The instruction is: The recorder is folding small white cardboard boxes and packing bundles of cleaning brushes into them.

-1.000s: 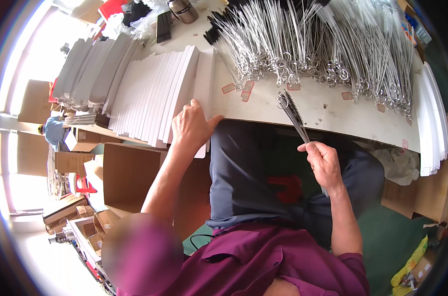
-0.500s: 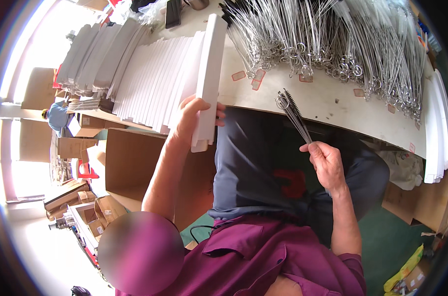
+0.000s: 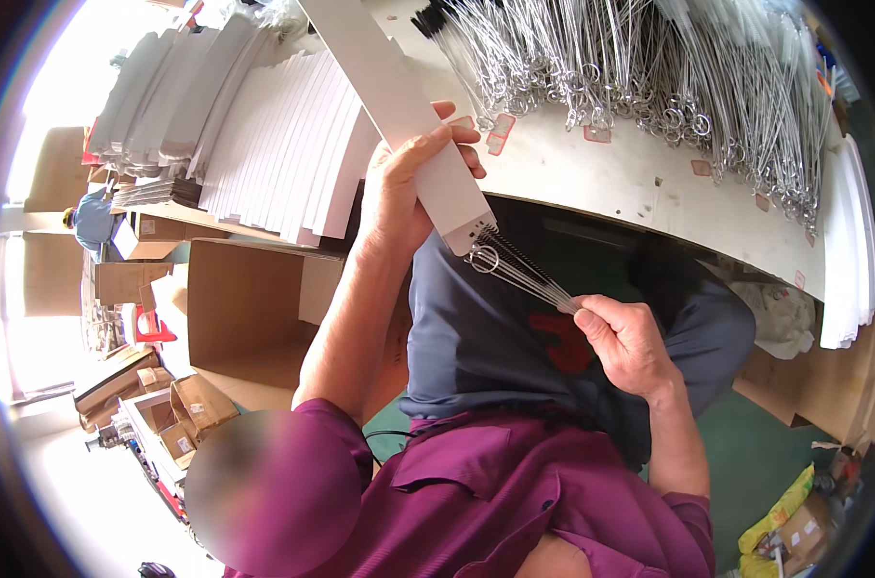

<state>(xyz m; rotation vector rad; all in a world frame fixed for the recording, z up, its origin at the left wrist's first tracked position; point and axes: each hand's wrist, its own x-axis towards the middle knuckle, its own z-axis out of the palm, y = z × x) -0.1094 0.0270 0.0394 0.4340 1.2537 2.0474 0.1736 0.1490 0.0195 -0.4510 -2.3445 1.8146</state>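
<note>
My left hand (image 3: 413, 173) is wrapped round a long, narrow white box (image 3: 380, 91), tilted so its lower end points toward my right hand. Between thumb and fingers, my right hand (image 3: 625, 342) pinches a small bundle of wire brushes (image 3: 529, 276) with thin metal stems. Wire loops and black bristles at the bundle's far end meet the box's lower end; I cannot tell whether any tips are inside. Both hands are above my lap, in front of the table edge.
On the table (image 3: 592, 178) a large heap of wire brushes (image 3: 592, 72) lies at the back right. Rows of white boxes (image 3: 274, 144) stand at the left. Below them is an open cardboard box (image 3: 250, 308). White strips (image 3: 850, 250) hang at the right edge.
The white box has tilted, its lower end swinging right toward the brushes. My right hand has moved slightly left and down, bringing the bundle's end to the box.
</note>
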